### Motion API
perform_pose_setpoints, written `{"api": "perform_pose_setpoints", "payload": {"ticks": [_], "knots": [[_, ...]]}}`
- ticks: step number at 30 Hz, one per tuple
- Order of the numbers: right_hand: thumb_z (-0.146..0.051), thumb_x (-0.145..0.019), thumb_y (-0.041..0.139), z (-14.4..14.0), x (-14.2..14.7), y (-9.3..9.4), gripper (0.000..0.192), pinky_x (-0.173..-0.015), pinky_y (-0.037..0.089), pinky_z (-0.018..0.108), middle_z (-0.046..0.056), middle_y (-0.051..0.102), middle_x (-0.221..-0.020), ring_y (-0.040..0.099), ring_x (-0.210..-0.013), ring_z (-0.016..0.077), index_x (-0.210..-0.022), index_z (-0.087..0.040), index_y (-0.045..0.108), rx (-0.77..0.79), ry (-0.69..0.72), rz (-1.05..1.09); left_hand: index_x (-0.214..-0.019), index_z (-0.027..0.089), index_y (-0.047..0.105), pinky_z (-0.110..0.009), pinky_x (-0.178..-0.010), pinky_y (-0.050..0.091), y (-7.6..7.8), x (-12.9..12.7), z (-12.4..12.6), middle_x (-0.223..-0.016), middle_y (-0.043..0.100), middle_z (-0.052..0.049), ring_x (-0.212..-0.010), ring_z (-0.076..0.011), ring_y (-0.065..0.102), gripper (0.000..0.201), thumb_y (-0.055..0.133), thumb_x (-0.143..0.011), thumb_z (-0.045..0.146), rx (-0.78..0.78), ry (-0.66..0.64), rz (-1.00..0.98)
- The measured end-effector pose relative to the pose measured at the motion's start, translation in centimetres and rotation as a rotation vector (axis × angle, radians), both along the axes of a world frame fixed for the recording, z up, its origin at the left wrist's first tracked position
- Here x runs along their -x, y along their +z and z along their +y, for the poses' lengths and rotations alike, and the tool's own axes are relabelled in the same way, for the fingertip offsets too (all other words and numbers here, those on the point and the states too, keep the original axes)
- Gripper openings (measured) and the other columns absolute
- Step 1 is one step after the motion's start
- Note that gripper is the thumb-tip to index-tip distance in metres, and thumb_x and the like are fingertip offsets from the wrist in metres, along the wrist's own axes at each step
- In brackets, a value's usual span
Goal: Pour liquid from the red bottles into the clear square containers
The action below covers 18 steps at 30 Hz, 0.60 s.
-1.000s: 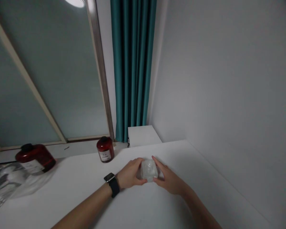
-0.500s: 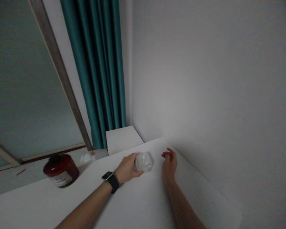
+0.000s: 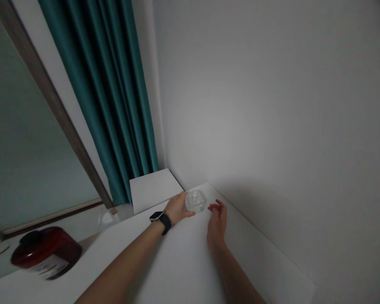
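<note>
A clear, faceted glass dish (image 3: 195, 201) rests on the white tabletop (image 3: 180, 257) close to its far corner. My left hand (image 3: 176, 210), a black watch (image 3: 161, 220) on its wrist, grips the dish from the left, thumb on the near side and fingers round the far side. To the right of the dish, and apart from it, my right hand (image 3: 217, 221) is held with loosely curled, separated fingers and nothing between them.
A dark red bottle (image 3: 49, 252) with a white label and black top stands at the lower left. Beyond the table's far edge sits a white box-like surface (image 3: 155, 188), with a teal curtain (image 3: 114, 105) behind it. A grey wall (image 3: 256, 105) borders the right side.
My left hand has shifted the glass dish farther toward the table's far corner. My right hand is now nearer to the dish. The view has turned, so the bottle appears lower and farther left.
</note>
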State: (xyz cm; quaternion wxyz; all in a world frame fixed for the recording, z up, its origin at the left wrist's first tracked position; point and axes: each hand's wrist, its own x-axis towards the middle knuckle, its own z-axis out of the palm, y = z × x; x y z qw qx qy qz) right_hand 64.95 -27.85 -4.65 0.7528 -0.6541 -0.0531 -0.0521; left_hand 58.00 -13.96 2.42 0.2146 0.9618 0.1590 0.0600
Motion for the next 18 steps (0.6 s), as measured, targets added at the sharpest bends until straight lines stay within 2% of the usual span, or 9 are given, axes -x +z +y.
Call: {"api": "perform_pose_setpoints", "payload": {"ticks": [5, 8, 11, 15, 18], "knots": [[-0.025, -0.075, 0.041, -0.4, -2.7, 0.4, 0.03, -0.064, 0.049, 0.03, -0.001, 0.063, -0.067, 0.062, -0.065, 0.0185, -0.096, -0.019, 0.062, 0.119, 0.17, -0.088, -0.117, 0.021, 0.048, -0.033, -0.084, 0.045, -1.0, -1.2, 0.2, -0.111, 0.069, -0.009, -0.107, -0.0301, 0.065, 0.055, 0.077, -0.075, 0.043, -0.026, 0.021, -0.012], [-0.025, -0.073, 0.047, -1.8, -5.1, 0.8, 0.026, -0.061, 0.045, 0.029, -0.001, 0.064, -0.067, 0.058, -0.06, 0.0176, -0.09, -0.02, 0.066, 0.209, 0.232, -0.171, -0.118, 0.02, 0.048, -0.036, -0.086, 0.044, -1.3, -1.7, 0.2, -0.113, 0.068, -0.011, -0.11, -0.032, 0.064, 0.055, 0.076, -0.076, 0.043, -0.045, 0.033, -0.009], [-0.022, -0.072, 0.05, -2.4, -7.0, 0.6, 0.028, -0.066, 0.046, 0.031, 0.001, 0.067, -0.07, 0.059, -0.061, 0.0186, -0.093, -0.02, 0.069, 0.275, 0.251, -0.209, -0.117, 0.02, 0.049, -0.037, -0.088, 0.044, -1.4, -2.4, 0.4, -0.114, 0.068, -0.011, -0.112, -0.0331, 0.062, 0.056, 0.077, -0.075, 0.044, -0.06, 0.036, 0.005], [-0.017, -0.07, 0.049, -1.6, -8.0, -0.5, 0.038, -0.084, 0.048, 0.037, 0.007, 0.072, -0.09, 0.065, -0.083, 0.0227, -0.104, -0.019, 0.068, 0.298, 0.21, -0.226, -0.121, 0.021, 0.048, -0.037, -0.09, 0.043, -2.0, -3.9, 0.7, -0.116, 0.068, -0.01, -0.114, -0.0326, 0.061, 0.062, 0.08, -0.073, 0.045, -0.075, 0.044, 0.01], [-0.017, -0.072, 0.046, -1.2, -8.4, -1.4, 0.043, -0.089, 0.047, 0.038, 0.009, 0.07, -0.099, 0.065, -0.091, 0.023, -0.111, -0.019, 0.065, 0.297, 0.153, -0.223, -0.124, 0.021, 0.045, -0.038, -0.092, 0.042, -3.1, -5.7, 0.8, -0.12, 0.067, -0.011, -0.117, -0.0327, 0.059, 0.066, 0.079, -0.073, 0.047, -0.076, 0.057, 0.0]]}}
